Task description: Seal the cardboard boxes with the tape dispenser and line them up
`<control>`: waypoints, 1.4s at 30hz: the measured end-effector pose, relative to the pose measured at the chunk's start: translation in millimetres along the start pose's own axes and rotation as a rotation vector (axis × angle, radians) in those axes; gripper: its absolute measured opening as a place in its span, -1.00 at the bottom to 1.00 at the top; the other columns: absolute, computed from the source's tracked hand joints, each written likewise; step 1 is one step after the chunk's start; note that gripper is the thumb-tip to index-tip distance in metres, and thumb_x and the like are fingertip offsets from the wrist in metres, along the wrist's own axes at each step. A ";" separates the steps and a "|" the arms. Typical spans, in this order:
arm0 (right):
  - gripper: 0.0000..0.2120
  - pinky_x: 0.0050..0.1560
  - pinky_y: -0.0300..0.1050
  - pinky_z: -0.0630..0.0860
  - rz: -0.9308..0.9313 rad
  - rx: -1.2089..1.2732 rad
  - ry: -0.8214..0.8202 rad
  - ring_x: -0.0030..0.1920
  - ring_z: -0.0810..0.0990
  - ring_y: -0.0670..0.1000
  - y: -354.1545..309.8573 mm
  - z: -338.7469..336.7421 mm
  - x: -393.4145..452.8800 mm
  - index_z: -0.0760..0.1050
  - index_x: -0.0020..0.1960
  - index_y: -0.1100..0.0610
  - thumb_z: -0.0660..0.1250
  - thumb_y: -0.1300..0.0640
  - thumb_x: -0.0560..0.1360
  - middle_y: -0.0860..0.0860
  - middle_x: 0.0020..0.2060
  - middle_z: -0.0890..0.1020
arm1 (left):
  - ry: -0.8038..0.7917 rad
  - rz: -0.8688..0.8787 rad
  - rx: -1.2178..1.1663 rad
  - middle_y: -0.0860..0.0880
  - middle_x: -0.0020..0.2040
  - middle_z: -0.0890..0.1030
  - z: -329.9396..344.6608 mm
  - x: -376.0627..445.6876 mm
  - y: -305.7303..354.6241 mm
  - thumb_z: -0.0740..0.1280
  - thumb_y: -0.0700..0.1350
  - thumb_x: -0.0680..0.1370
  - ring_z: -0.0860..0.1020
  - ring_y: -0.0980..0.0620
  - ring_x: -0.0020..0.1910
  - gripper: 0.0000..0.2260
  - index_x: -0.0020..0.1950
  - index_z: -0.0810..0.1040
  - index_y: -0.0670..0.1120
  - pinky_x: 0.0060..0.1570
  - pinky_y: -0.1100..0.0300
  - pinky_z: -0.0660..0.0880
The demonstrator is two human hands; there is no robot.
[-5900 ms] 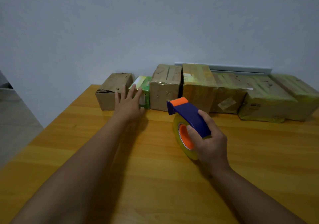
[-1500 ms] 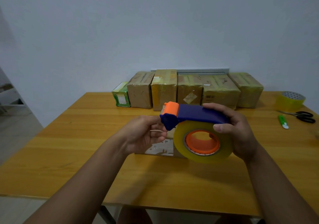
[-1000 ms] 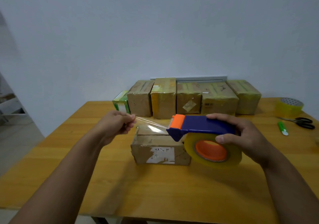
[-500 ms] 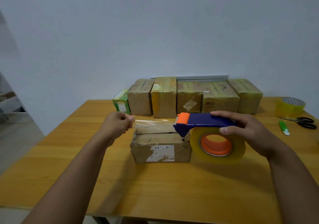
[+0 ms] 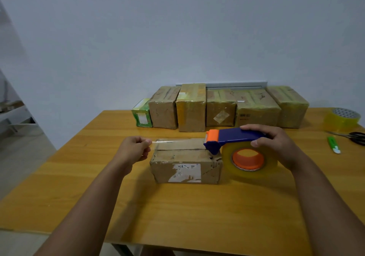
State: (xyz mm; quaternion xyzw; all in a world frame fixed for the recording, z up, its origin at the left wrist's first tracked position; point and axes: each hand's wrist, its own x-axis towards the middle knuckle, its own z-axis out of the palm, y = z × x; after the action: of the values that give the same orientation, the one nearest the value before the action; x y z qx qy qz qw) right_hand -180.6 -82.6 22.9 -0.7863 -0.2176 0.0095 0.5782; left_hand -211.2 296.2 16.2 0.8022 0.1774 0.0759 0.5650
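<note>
A brown cardboard box [image 5: 185, 163] with a torn white label lies in the middle of the wooden table [image 5: 177, 212]. My right hand [image 5: 276, 145] grips the blue handle of the tape dispenser [image 5: 237, 149], whose orange-cored roll hangs just right of the box. My left hand [image 5: 134, 150], just left of the box, pinches the free end of a clear tape strip [image 5: 177, 141] stretched over the box top to the dispenser's orange head. Several taped boxes [image 5: 221, 109] stand in a row at the back against the wall, with a small green box [image 5: 142, 113] at the row's left end.
At the table's right edge lie a spare roll of yellowish tape [image 5: 342, 118], black scissors [image 5: 353, 137] and a small green and white cutter [image 5: 333, 144]. The table's near edge and left edge drop off to the floor.
The tape strip has been pulled longer: my left hand holds its end at the box's left side while my right hand has carried the dispenser rightwards past the box's right end.
</note>
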 end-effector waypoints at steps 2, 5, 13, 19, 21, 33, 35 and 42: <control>-0.50 -0.02 -0.17 0.50 -0.007 0.019 0.003 0.06 0.58 -0.11 3.6 6.6 0.7 0.62 0.13 -0.22 0.40 -0.16 0.18 -0.16 0.11 0.62 | 0.010 -0.003 -0.003 -0.11 -0.22 0.55 -4.3 3.2 -1.3 0.30 -0.15 0.61 0.50 0.00 -0.25 -0.88 -0.03 0.59 -0.18 -0.15 0.10 0.55; -0.51 -0.06 -0.25 0.51 -0.024 0.040 0.000 0.04 0.59 -0.13 6.1 13.2 -0.2 0.62 0.12 -0.24 0.40 -0.16 0.18 -0.17 0.10 0.62 | -0.005 -0.016 -0.019 -0.11 -0.21 0.54 -8.5 5.6 -1.7 0.30 -0.15 0.61 0.50 -0.01 -0.24 -0.88 -0.01 0.58 -0.18 -0.18 0.12 0.56; -0.49 -0.14 -0.35 0.51 -0.026 0.015 -0.021 -0.02 0.59 -0.13 2.7 11.5 0.4 0.62 0.13 -0.23 0.40 -0.16 0.17 -0.17 0.04 0.64 | -0.026 -0.057 0.039 -0.12 -0.25 0.52 -5.5 9.2 -3.1 0.31 -0.15 0.61 0.49 -0.01 -0.27 -0.85 -0.10 0.53 -0.21 -0.32 0.15 0.53; -0.56 -0.16 -0.37 0.49 -0.023 0.024 -0.002 -0.03 0.60 -0.15 2.2 11.8 5.8 0.62 0.15 -0.13 0.41 0.05 0.27 -0.13 0.06 0.63 | -0.081 -0.156 0.031 -0.13 -0.22 0.52 -2.5 3.3 -6.0 0.26 -0.14 0.63 0.49 -0.05 -0.23 -0.83 -0.08 0.53 -0.21 -0.30 0.12 0.48; -0.52 -0.16 -0.38 0.49 -0.029 0.025 -0.007 -0.03 0.59 -0.15 2.0 12.7 6.3 0.62 0.15 -0.13 0.42 -0.04 0.22 -0.14 0.06 0.64 | -0.109 -0.211 0.031 -0.11 -0.25 0.50 -0.6 0.7 -5.9 0.21 -0.15 0.63 0.47 -0.06 -0.25 -0.82 -0.10 0.52 -0.19 -0.28 0.10 0.45; -0.51 -0.08 -0.27 0.51 -0.013 0.048 0.005 0.03 0.60 -0.10 6.8 20.2 -1.1 0.61 0.12 -0.26 0.41 -0.16 0.18 -0.09 0.13 0.61 | 0.249 0.073 0.604 -0.13 0.15 0.56 9.0 7.5 -7.8 0.29 -0.03 0.58 0.53 -0.08 0.03 -0.75 0.19 0.50 -0.13 -0.05 0.01 0.54; -0.51 -0.07 -0.27 0.50 -0.013 0.052 0.009 0.02 0.60 -0.12 6.5 23.5 -2.9 0.61 0.12 -0.26 0.41 -0.16 0.18 -0.10 0.12 0.61 | 0.250 0.155 0.612 -0.10 0.02 0.62 19.0 -2.5 -11.2 0.21 -0.02 0.63 0.53 -0.04 -0.07 -0.79 0.07 0.55 -0.12 -0.11 0.04 0.52; -0.49 -0.10 -0.34 0.52 -0.019 0.097 0.039 0.04 0.59 -0.19 -3.7 55.1 -10.3 0.58 0.15 -0.18 0.43 -0.13 0.19 -0.17 0.11 0.59 | 0.018 0.164 0.604 -0.12 0.47 0.36 29.7 -2.1 -13.8 0.12 0.27 0.59 0.36 -0.14 0.40 -0.36 0.56 0.17 -0.08 0.28 -0.06 0.36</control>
State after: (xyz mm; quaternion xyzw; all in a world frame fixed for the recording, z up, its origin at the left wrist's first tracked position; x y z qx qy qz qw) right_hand -205.9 -35.5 5.7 -0.7552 -0.2133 -0.0007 0.6198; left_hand -206.3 273.4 -6.9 0.9447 0.1314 0.0721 0.2916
